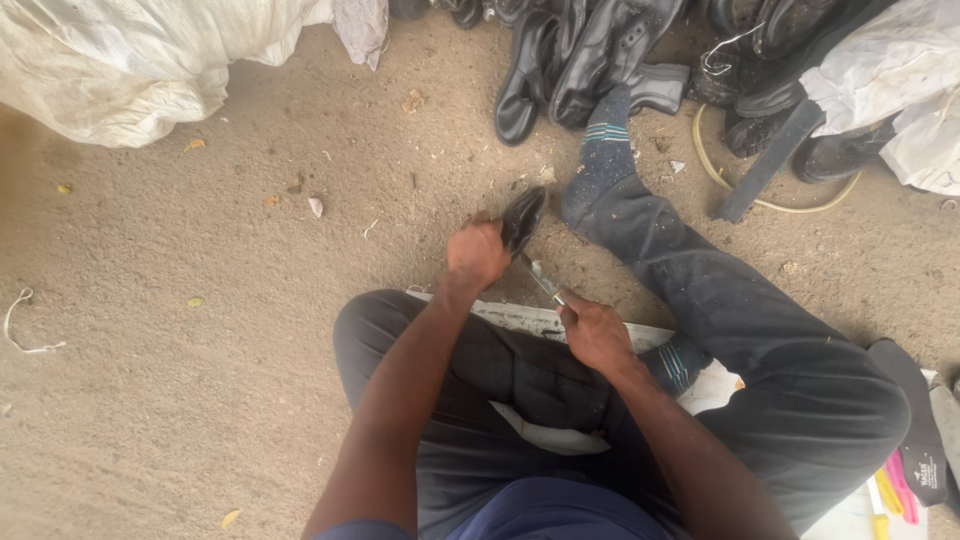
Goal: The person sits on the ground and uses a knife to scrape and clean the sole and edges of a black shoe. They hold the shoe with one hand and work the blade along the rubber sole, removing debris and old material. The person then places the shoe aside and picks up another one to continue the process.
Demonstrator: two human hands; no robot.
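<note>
I sit on sandy ground with my legs folded in dark trousers. My left hand (pixel 476 254) grips a small black shoe piece (pixel 523 217) and holds it against the ground in front of my knees. My right hand (pixel 594 333) is closed on the handle of a knife (pixel 541 279), whose metal blade points up toward the black piece and meets its lower edge. My socked right foot (pixel 604 160) stretches out just right of the piece.
A pile of black shoes (pixel 590 55) lies at the top centre. White sacks sit at top left (pixel 120 60) and top right (pixel 900 80). A black strip (pixel 765 165) and yellow cord lie at the right. Pink and yellow tools (pixel 893 490) rest by my right thigh.
</note>
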